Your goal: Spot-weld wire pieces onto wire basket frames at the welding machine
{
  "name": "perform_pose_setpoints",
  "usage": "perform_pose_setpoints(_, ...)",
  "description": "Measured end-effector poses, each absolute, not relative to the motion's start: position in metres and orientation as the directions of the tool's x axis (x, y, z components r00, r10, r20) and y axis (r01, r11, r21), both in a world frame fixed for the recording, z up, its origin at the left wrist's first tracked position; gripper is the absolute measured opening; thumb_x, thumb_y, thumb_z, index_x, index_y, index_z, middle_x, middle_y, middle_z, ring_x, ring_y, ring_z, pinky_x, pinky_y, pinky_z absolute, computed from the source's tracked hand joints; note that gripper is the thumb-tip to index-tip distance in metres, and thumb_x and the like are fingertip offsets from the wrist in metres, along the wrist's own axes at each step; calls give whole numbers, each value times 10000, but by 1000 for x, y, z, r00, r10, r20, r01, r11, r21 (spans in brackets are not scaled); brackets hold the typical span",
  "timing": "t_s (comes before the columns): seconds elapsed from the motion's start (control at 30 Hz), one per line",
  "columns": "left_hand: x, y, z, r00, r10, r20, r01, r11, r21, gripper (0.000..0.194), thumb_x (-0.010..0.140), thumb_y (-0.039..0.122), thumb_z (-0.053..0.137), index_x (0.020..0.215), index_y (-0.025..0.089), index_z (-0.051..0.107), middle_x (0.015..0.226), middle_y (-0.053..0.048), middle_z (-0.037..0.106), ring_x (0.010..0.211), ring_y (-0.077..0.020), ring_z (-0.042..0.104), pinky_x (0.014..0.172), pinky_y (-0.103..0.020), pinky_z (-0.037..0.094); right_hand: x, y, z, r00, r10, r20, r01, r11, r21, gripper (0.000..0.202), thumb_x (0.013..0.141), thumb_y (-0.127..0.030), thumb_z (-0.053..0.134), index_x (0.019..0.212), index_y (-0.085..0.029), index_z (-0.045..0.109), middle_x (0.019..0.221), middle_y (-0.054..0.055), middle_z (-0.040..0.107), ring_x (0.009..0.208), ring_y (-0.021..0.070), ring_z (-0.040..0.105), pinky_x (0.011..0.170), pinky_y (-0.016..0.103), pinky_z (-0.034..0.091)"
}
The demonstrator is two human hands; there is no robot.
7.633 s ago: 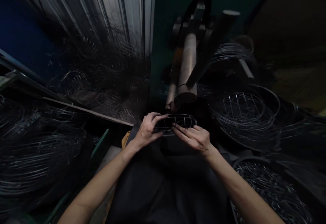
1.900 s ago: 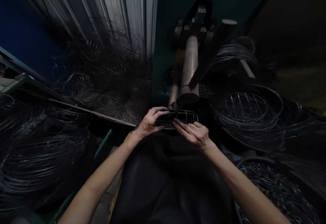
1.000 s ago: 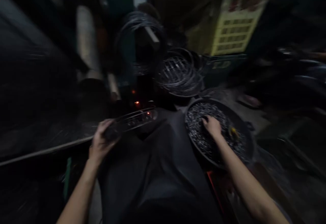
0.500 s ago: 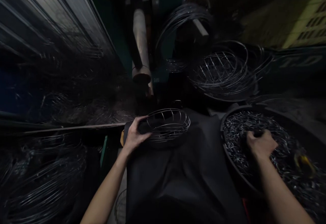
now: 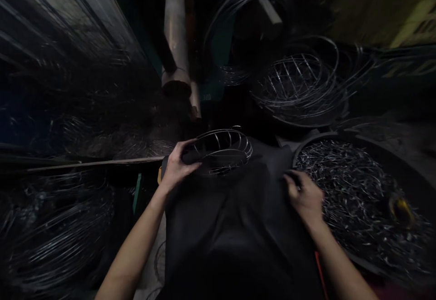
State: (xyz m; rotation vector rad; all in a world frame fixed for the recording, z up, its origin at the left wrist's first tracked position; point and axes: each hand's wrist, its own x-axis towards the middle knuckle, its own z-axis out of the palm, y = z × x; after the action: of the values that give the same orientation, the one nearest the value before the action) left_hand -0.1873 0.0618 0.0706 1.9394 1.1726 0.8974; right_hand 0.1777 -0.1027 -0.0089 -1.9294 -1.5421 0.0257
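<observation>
Landmark: the wire basket (image 5: pixel 223 150). Well left of it and nearer the body, coiled wire (image 5: pixel 57 241) is seen. Beyond it, slightly left, a metal cylinder (image 5: pixel 175 32) is pointed toward the body. At the basket's left end, the rim is gripped by the left hand (image 5: pixel 180 161), thumb below and fingers above. The basket is held over dark cloth (image 5: pixel 231 232); its long axis, as seen, is directed left to right, away from the left hand. To its right and nearer the body, clear of the rim, the right hand (image 5: pixel 304 195) is placed, thumb and forefinger curled together; whether anything is pinched cannot be told. Farther right, small metal pieces (image 5: pixel 361 191) are contained in a round tub (image 5: pixel 295 151). The left hand is nearer, in contact; the right is separated by cloth.
</observation>
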Motion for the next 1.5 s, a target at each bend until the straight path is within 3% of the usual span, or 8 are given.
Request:
perform_pose_setpoints(0.13,-173,64,84,389,882,265,440,-431,788,554,683,203,709,1206,242,528,1146,-52,592,1039,-217,592,923,-364,495,144,-85,-3,270,885,379,854,-39,-519,249,878,-400,492,906,-208,648,812,88,685,687,220,639,632,342,507)
perform_pose_setpoints(0.27,-164,68,85,441,857,268,498,-482,721,588,682,126,672,1234,253,513,1123,-38,561,1042,-201,577,909,-329,498,148,-77,7,294,896,334,791,-32,-611,303,895,-418,467,1020,-200,637,806,70,690,673,205,637,596,325,515)
perform_pose_setpoints(0.43,-156,69,82,540,821,185,568,-518,640,634,709,114,653,1292,274,461,1173,-49,497,1099,-221,535,958,-372,467,111,-29,41,-21,946,324,726,237,-646,328,919,-370,446,1170,-237,609,908,54,706,776,204,661,661,327,539)
perform_pose_setpoints(0.6,-157,65,87,577,792,201,582,-571,579,652,731,96,634,1314,304,431,1172,-54,480,1106,-230,525,949,-384,468,67,25,90,-347,879,326,757,468,-456,308,907,-308,510,1181,-207,608,1073,53,688,905,155,668,763,248,538)
perform_pose_setpoints(0.73,-160,63,88,575,792,207,577,-572,583,671,719,84,627,1322,293,422,1160,-53,487,1090,-224,532,930,-357,478,68,34,101,-560,770,307,755,627,-195,316,905,-267,508,1189,-166,603,1112,58,674,890,166,679,660,242,546)
perform_pose_setpoints(0.83,-162,63,86,548,808,215,573,-550,608,671,711,90,633,1319,282,423,1167,-50,486,1096,-215,532,933,-336,480,76,40,94,-657,686,311,692,713,-112,314,902,-186,485,1190,-177,608,1148,37,655,887,152,679,674,236,539)
perform_pose_setpoints(1.17,-161,60,80,471,845,255,583,-515,629,638,711,103,646,1291,274,445,1176,-55,478,1099,-221,531,936,-349,484,76,60,102,-771,444,457,549,827,123,276,904,-110,478,1089,-201,662,1119,-7,659,600,62,612,528,234,430)
perform_pose_setpoints(1.5,-164,62,77,439,850,291,559,-512,652,628,715,81,622,1285,248,417,1183,-65,459,1110,-214,516,941,-360,471,75,72,103,-781,286,555,482,841,244,236,858,-62,550,1013,-182,682,1087,-2,679,566,23,543,519,221,389)
